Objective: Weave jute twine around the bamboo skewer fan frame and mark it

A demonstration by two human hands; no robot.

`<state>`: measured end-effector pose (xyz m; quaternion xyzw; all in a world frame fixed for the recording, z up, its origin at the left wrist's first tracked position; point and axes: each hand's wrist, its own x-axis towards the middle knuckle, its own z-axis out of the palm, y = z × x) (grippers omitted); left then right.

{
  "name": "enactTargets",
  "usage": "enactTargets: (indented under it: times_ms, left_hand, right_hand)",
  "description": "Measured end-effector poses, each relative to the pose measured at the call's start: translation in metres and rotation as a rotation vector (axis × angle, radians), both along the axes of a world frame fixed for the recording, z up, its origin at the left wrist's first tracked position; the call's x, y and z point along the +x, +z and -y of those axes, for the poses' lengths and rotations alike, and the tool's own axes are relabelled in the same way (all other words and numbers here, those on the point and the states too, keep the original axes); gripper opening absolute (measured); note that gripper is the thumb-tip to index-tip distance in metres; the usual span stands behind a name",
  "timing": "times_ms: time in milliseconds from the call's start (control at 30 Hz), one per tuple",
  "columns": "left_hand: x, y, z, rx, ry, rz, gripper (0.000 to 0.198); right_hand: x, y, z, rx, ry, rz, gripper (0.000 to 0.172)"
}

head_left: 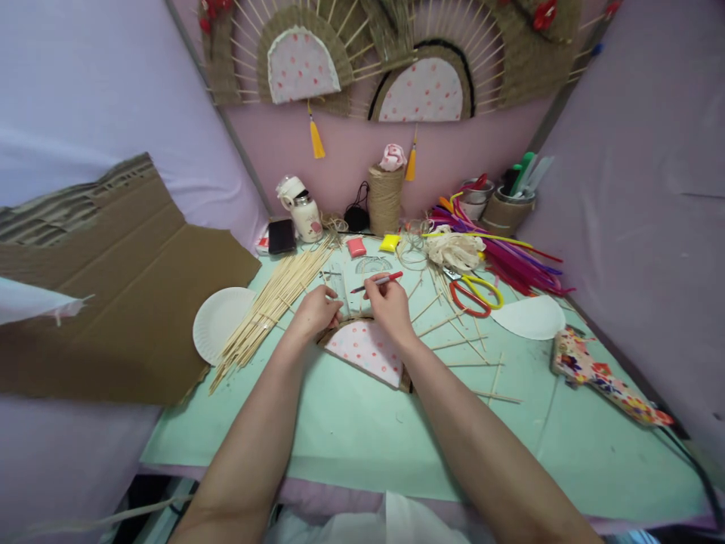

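A half-round piece (pixel 367 350) covered in white cloth with pink dots lies on the green mat (pixel 362 431). My left hand (pixel 317 310) rests at its upper left edge, fingers closed on a clear ruler (pixel 338 285) that stands past the piece. My right hand (pixel 390 304) is at the upper edge too, pinching a red pen (pixel 378 282) that points left over the ruler. Both forearms reach in from the bottom of the view.
A bundle of bamboo sticks (pixel 272 304) and a paper plate (pixel 220 323) lie left. Loose sticks, scissors (pixel 474 293), pipe cleaners (pixel 510 257), a half plate (pixel 529 317) and a patterned glue gun (pixel 600 374) lie right. Cardboard (pixel 118 302) leans left; a twine roll (pixel 385 198) stands behind.
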<state>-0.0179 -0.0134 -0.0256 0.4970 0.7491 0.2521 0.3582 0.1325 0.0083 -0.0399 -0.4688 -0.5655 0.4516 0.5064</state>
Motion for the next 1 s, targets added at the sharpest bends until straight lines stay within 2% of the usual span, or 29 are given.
enactTargets:
  times_ms: [367, 633, 1000]
  left_hand:
    - [-0.002, -0.009, 0.004, -0.020, 0.031, 0.114, 0.021]
    - [-0.002, -0.009, 0.004, -0.017, 0.004, 0.096, 0.018]
    - [-0.004, -0.014, 0.002, -0.014, -0.003, 0.079, 0.021]
  right_hand:
    - [-0.003, -0.005, 0.001, 0.017, -0.019, 0.060, 0.026]
    - [-0.004, -0.007, -0.001, -0.011, -0.036, 0.079, 0.026]
    - [-0.006, -0.005, 0.000, -0.006, 0.011, 0.066, 0.020]
